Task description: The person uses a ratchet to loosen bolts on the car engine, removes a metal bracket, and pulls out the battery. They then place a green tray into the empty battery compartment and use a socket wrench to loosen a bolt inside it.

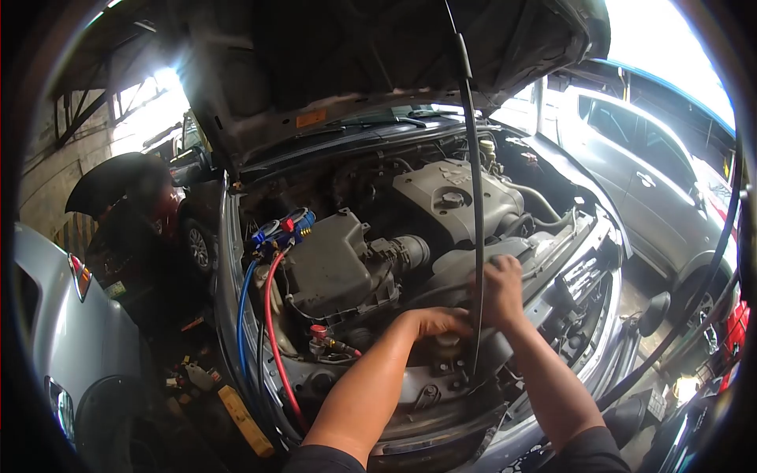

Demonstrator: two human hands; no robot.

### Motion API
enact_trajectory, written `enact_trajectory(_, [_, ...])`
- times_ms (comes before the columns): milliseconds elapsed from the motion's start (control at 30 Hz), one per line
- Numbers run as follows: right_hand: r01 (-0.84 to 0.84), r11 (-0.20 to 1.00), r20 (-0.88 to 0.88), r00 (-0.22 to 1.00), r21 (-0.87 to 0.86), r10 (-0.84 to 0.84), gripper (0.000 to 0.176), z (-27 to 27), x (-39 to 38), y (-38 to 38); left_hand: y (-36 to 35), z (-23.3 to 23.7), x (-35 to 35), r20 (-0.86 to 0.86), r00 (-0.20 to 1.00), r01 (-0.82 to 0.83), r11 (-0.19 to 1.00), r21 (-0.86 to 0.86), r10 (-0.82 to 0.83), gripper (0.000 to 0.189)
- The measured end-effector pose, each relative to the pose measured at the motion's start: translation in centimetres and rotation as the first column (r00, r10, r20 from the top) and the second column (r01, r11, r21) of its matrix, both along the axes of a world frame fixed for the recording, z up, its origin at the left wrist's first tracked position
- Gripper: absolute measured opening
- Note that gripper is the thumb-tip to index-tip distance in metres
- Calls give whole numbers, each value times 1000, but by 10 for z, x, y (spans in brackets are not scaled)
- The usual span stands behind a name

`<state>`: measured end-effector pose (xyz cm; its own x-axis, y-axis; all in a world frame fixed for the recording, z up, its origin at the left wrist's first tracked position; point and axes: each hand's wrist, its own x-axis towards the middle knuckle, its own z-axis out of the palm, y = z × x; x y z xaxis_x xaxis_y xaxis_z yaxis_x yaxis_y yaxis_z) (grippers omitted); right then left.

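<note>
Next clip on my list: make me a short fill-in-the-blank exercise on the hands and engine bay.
The ____ hand reaches higher in the picture than the left hand.
The brightly coloured hose just left of the red hose is ____.
Of open or shut, the hood is ____.
In the picture, the dark box lies to the ____ of the engine cover.

Missing words: right; blue; open; left.

Well to the right of the grip, a silver car (623, 169) stands parked, its side windows (615, 122) showing. Well to the left of the grip is the corner of a silver-grey vehicle (102, 315) with a red light (80, 276). Between that corner and the grip, a yellowish block (246, 422) lies low down; farther off are a wheel (198, 246) and a pale wall (47, 162).
</note>
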<state>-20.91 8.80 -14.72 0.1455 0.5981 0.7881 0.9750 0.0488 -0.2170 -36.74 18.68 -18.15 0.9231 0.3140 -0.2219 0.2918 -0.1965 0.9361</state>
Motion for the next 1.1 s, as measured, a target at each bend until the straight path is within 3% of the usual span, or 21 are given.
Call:
enact_trajectory(33, [115, 991, -305, 943, -74, -132, 24, -20, 29, 20, 17, -10, 9, -179, 979, 92, 995, -29, -95, 48])
enact_trajectory(133, [-50, 999, 3, 999, -5, 50, 24, -15, -16, -10, 3, 9, 3, 28, 983, 184, 977, -111, -182, 43])
enact_trajectory(167, [-242, 966, 179, 958, 85, 224, 22, 1, -35, -23, 10, 7, 1, 59, 968, 250, 953, -169, -244, 42])
enact_trajectory(200, [-263, 963, 167, 954, 60, 250, 22, 1, -34, -21, 16, 6, -2, 90, 949, 315, 922, -227, -302, 41])
enact_trajectory(267, [-301, 954, 139, 945, 19, 295, 22, 2, -25, -18, 15, 4, 3, 9, 950, 311, 941, -135, -313, 43])
enact_trajectory(300, [-102, 995, 64, 993, 22, 100, 20, -8, -5, 1, 5, 4, 4, 10, 982, 191, 980, -49, -191, 46])
enact_trajectory(333, [112, 992, -285, 954, 65, -89, 19, -22, 7, 22, 4, 12, 4, 25, 982, 191, 981, -39, -190, 46])
enact_trajectory(400, [89, 989, -186, 980, 115, -67, 20, -8, -20, 6, 0, 13, 2, 32, 979, 203, 978, -48, -202, 48])
enact_trajectory(467, [-329, 942, 170, 934, 63, 315, 22, 8, -54, -24, 36, -41, 16, 75, 948, 311, 950, 1, -310, 43])
enact_trajectory(500, [-265, 964, 238, 938, 21, 252, 14, 17, -69, -33, 37, -38, 14, 97, 927, 361, 932, 26, -362, 40])
enact_trajectory(567, [-38, 999, -37, 999, 15, 39, 18, 6, -37, -17, 15, -4, 1, 44, 978, 210, 968, -137, -206, 41])
enact_trajectory(600, [79, 997, -166, 983, -11, -80, 20, 0, -12, -3, 2, 11, 3, -24, 987, 153, 981, -117, -156, 42])
enact_trajectory(633, [133, 979, -387, 904, -156, -185, 19, -9, 13, 13, 13, -9, 9, -15, 993, 118, 989, -92, -119, 46])
enact_trajectory(700, [32, 999, -109, 993, -23, -35, 19, -20, -6, -2, 14, -6, 7, 15, 984, 176, 955, -238, -177, 46])
enact_trajectory(733, [-42, 998, 54, 998, 38, 40, 18, -18, -19, -4, 25, -26, 17, 42, 975, 221, 956, -194, -217, 46])
enact_trajectory(800, [-419, 906, 216, 892, 58, 398, 23, 9, -56, -26, 36, -44, 30, 95, 952, 301, 948, -102, -292, 47])
enact_trajectory(900, [30, 999, -100, 995, 23, -28, 18, -6, -8, 6, 6, 3, 5, -22, 989, 142, 974, -174, -148, 41])
enact_trajectory(933, [199, 960, -272, 930, -197, -248, 15, -1, -3, 13, 1, 10, 3, -17, 987, 156, 978, -137, -160, 41])
enact_trajectory(1000, [94, 994, -111, 990, 48, -88, 17, -5, -24, 6, 2, 15, 1, -9, 981, 193, 979, -69, -194, 40])
enact_trajectory(1067, [-286, 958, 185, 941, -11, 283, 30, -5, -44, -22, 20, -7, 2, -37, 983, 174, 976, -135, -180, 37])
enact_trajectory(1100, [-284, 959, 182, 943, 1, 279, 27, -7, -38, -20, 16, 3, -3, -47, 989, 132, 977, -169, -141, 36])
